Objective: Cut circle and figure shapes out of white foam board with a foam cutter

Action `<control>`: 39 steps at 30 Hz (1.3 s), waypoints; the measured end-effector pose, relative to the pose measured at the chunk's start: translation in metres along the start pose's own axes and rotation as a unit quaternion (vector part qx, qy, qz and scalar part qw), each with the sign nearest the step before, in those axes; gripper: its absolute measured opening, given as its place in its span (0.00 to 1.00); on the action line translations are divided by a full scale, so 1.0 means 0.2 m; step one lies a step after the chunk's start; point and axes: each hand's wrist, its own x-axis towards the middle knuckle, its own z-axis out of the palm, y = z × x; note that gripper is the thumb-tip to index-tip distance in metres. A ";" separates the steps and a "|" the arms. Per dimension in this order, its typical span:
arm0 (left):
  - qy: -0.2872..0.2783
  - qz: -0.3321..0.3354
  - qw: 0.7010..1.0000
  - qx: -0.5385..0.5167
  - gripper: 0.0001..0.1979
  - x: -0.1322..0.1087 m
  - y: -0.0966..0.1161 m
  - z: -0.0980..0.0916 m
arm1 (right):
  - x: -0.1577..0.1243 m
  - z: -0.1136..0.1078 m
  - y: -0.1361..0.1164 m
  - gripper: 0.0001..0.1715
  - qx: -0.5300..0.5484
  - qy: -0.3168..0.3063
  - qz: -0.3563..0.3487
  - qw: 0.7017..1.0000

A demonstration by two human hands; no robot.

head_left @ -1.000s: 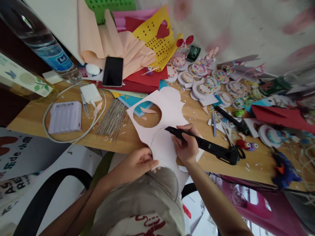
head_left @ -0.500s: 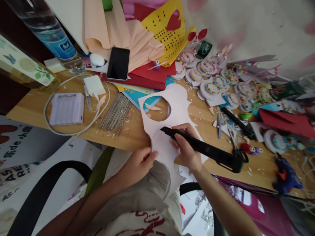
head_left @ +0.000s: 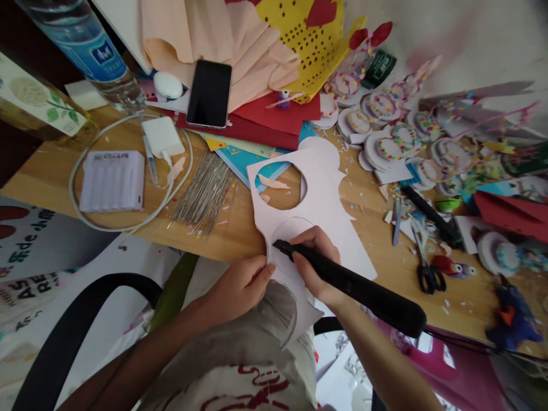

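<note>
A white sheet of card or foam board (head_left: 327,197) hangs over the desk's near edge, with a round hole at its upper left and curved notches along its sides. My left hand (head_left: 242,288) pinches the sheet's left edge between thumb and fingers. In my right hand (head_left: 319,262) is a black utility knife (head_left: 363,291), its tip at the sheet close to my left thumb. A thin curved line runs on the sheet above the knife. Whether the blade has gone through the card, I cannot tell.
Right of the sheet lie scissors (head_left: 423,262), a blue glue gun (head_left: 514,314) and several decorated white discs (head_left: 385,145). To the left are a wire bundle (head_left: 205,194), a white battery charger (head_left: 112,181), a cable, a phone (head_left: 209,94) and a water bottle (head_left: 96,57).
The knife tip has moved down and left across the sheet, and the knife has rolled in my right hand. A curved line shows more plainly. My left hand keeps its pinch.
</note>
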 end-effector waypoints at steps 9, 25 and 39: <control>0.006 0.012 1.000 -0.004 0.18 0.00 0.00 0.00 | 0.01 0.01 -0.02 0.07 -0.021 0.000 0.004 1.000; 0.005 0.007 1.000 -0.005 0.18 0.00 -0.01 0.01 | 0.01 0.02 -0.01 0.08 -0.007 0.005 -0.002 1.000; 0.023 0.059 0.997 -0.032 0.19 0.02 -0.05 0.03 | -0.01 0.10 0.05 0.05 -0.051 0.032 0.000 0.998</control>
